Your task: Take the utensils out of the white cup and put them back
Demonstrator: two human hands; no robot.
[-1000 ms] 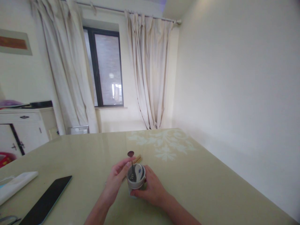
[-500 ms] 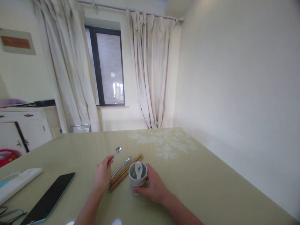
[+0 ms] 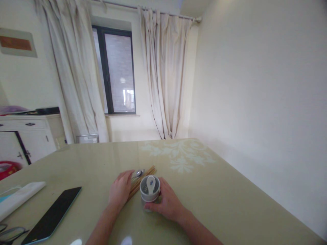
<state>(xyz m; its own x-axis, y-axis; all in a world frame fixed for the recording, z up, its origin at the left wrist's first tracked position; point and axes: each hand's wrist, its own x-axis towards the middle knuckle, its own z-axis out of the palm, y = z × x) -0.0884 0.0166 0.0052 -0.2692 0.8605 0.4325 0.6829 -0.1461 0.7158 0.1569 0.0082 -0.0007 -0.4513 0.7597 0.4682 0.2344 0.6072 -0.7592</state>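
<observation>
My right hand (image 3: 170, 200) is wrapped round the side of a small grey-white utensil cup (image 3: 150, 196), which stands upright on the table. Inside the cup rests a white ceramic soup spoon (image 3: 151, 184) with a blue mark, bowl end up. To the left, my left hand (image 3: 121, 190) is low over a bundle of wooden chopsticks (image 3: 136, 189), its fingers closed on a metal spoon (image 3: 138, 173). That spoon's bowl lies against a second metal spoon (image 3: 143, 170) beside the chopsticks. The handles of both spoons are mostly hidden by my left hand.
A dark tablet-like slab (image 3: 52, 216) lies on the glossy table (image 3: 217, 204) at the left. Beyond it are a white flat object (image 3: 21, 199) and glasses or a dark looped thing (image 3: 11, 233). A wall (image 3: 268, 136) borders the table's right side.
My left hand has lowered and moved right, bringing the raised metal spoon down beside the other one by the chopsticks. My right hand and the cup have stayed in place.
</observation>
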